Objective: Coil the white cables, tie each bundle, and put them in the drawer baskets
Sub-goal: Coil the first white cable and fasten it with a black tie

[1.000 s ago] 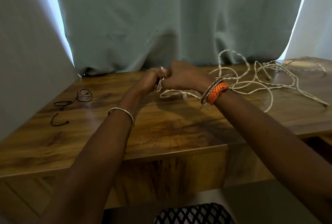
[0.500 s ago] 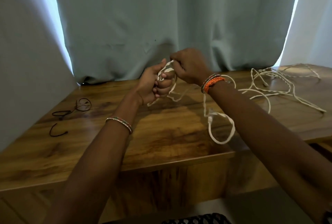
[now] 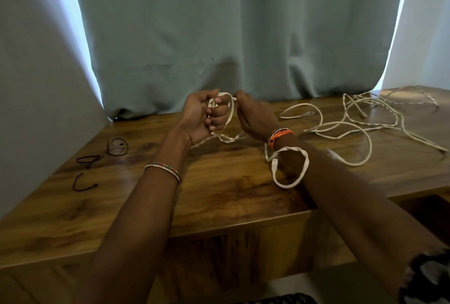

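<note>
Above the wooden table (image 3: 219,194), my left hand (image 3: 204,116) holds a small coil of white cable (image 3: 230,109) looped around its curled fingers. My right hand (image 3: 255,116) pinches the same cable at the top of the loop, right beside the left. The cable runs on under my right wrist, and a loop with its plug end (image 3: 289,169) lies on the table under my right forearm. More loose white cables (image 3: 360,118) sprawl in a tangle across the table's right side. No drawer basket is in view.
Several thin dark ties (image 3: 102,155) lie on the table at the left. A grey-green curtain (image 3: 231,35) hangs close behind the table. A dark opening (image 3: 426,208) shows below the table's edge at the right.
Both hands rose off the table with the cable, and a loop has formed around my left fingers. The trailing cable slid toward me, leaving a loop under my right forearm.
</note>
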